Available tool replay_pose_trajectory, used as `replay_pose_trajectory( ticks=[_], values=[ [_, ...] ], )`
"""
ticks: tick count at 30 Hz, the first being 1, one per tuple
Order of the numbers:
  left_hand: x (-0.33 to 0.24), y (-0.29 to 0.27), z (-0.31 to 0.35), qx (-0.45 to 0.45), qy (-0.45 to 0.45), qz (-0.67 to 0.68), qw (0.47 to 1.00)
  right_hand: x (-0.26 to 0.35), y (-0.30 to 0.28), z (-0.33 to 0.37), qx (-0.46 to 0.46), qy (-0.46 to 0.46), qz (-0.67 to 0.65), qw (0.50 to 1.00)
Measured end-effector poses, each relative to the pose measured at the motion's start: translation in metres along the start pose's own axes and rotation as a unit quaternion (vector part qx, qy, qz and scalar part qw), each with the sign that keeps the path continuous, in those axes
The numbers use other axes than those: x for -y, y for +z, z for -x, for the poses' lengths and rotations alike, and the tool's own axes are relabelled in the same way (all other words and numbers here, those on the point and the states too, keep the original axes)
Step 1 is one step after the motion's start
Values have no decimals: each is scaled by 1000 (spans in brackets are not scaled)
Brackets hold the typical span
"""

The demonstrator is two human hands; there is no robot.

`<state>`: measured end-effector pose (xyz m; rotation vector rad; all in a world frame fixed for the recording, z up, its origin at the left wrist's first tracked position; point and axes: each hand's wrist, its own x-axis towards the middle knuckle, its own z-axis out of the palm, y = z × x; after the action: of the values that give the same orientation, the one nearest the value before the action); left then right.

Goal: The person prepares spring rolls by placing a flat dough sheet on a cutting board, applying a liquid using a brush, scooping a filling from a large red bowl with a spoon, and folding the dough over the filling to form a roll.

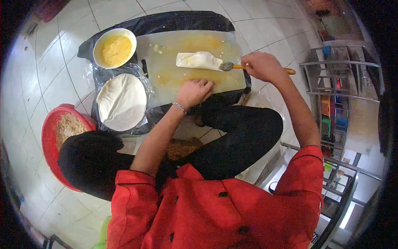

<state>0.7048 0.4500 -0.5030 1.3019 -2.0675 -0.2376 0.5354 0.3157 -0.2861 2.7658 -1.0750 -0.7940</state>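
My right hand (264, 66) is closed around the orange handle of a pastry brush (238, 67). Its greyish bristles touch the right end of a pale, flat-folded pastry roll (198, 60), which lies on a translucent cutting board (166, 85) stained yellow. My left hand (195, 92) rests at the board's near edge, below the roll and apart from it. The fingers there are loosely stretched out, with nothing visible in them. Left of the board, a stack of round thin dough sheets (122, 102) lies on clear plastic. Behind it stands a white bowl (97, 54) of yellow beaten egg.
A dark knife handle (144, 67) sticks out at the board's left edge. Black plastic (186, 22) covers the low surface under the board. At left, a red basin (49, 137) with crumbly filling stands on the tiled floor beside my knee. Metal racks (340, 64) stand at right.
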Motion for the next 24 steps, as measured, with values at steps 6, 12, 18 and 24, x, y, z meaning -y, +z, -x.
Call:
replay_pose_trajectory(
  ticks=[6,12,18,24],
  values=[
    [1,2,-2,24,3,-5,1000,57,-32,-53,-38,-69,75,994],
    [5,8,2,22,11,-10,1000,111,-44,-115,-78,-130,124,981],
    [1,3,0,39,-15,2,999,107,-43,-133,-67,-106,70,990],
    [0,-1,0,79,-35,10,996,88,-45,-92,-77,-74,45,993]
  ],
)
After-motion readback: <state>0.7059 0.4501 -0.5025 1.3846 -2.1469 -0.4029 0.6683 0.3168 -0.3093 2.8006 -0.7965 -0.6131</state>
